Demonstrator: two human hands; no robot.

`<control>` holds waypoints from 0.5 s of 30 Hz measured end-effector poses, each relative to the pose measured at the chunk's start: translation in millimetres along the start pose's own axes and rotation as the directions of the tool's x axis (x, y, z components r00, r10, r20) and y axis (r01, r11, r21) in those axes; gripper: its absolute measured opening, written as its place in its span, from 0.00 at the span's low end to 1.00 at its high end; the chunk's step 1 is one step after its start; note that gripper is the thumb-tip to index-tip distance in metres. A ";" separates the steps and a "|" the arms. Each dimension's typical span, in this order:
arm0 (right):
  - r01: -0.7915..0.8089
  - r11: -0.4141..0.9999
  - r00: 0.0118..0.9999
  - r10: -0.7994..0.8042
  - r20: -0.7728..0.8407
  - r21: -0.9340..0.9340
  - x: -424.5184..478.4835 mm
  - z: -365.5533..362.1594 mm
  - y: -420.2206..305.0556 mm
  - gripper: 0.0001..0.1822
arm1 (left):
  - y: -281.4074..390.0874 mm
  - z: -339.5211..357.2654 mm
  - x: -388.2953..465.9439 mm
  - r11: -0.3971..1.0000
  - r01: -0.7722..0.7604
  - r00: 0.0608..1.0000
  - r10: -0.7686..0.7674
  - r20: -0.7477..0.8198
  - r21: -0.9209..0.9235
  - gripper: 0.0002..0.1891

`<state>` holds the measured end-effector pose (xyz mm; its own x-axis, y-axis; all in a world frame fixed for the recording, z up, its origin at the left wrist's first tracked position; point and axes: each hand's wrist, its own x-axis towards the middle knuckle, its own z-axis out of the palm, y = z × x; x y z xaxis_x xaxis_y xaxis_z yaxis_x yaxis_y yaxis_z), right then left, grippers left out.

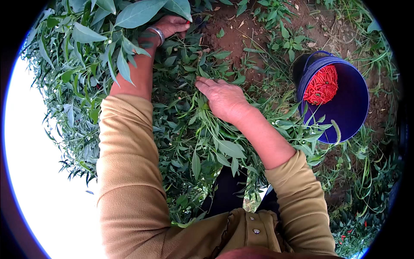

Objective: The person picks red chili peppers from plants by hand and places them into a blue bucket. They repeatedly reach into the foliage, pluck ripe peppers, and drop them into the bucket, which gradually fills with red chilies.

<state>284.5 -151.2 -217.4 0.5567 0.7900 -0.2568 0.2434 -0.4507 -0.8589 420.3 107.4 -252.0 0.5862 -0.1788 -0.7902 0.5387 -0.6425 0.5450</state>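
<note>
My left hand (171, 26), with a metal bracelet at its wrist, reaches into the pepper plants at the upper left. Its thumb and fingertips are pinched on a small red chili pepper (188, 22), of which only a bit shows. My right hand (223, 97) lies palm down over leafy pepper stems (210, 124) in the middle, pressing them aside; its fingertips reach in among the leaves, and whether they grip anything is hidden. Green chili peppers (189, 111) hang on the stems below it.
A blue plastic bucket (344, 113) with red chili peppers (321, 85) inside stands on the soil at the right, some leaves overlapping its rim. Bare reddish soil (226, 29) and weeds lie between the plants and the bucket. More plants with red peppers (343, 238) grow at the lower right.
</note>
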 end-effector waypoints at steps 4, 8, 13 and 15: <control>0.014 1.000 1.000 -0.013 0.026 -0.022 2.4 -6.8 -5.6 0.29 | 9.5 15.4 -13.9 0.990 0.005 0.986 0.018 -0.163 0.142 0.10; -0.012 0.996 0.996 0.020 0.089 -0.089 7.1 -12.1 -11.0 0.29 | 13.7 44.7 -26.9 0.878 0.136 0.800 0.177 -0.574 0.459 0.10; 0.010 0.984 0.986 0.021 0.167 -0.179 16.0 -13.3 -19.5 0.30 | 0.7 70.5 -56.6 0.478 0.189 0.746 0.497 -0.442 0.858 0.12; 0.022 0.974 0.980 0.024 0.200 -0.224 19.5 -15.7 -19.9 0.29 | -7.4 78.4 -52.7 0.498 0.178 0.760 0.478 -0.440 0.849 0.14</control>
<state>303.0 -133.4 -198.4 0.3923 0.8460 -0.3610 0.4269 -0.5151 -0.7433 338.0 63.2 -236.4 0.9695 -0.1152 -0.2165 -0.1409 -0.9842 -0.1073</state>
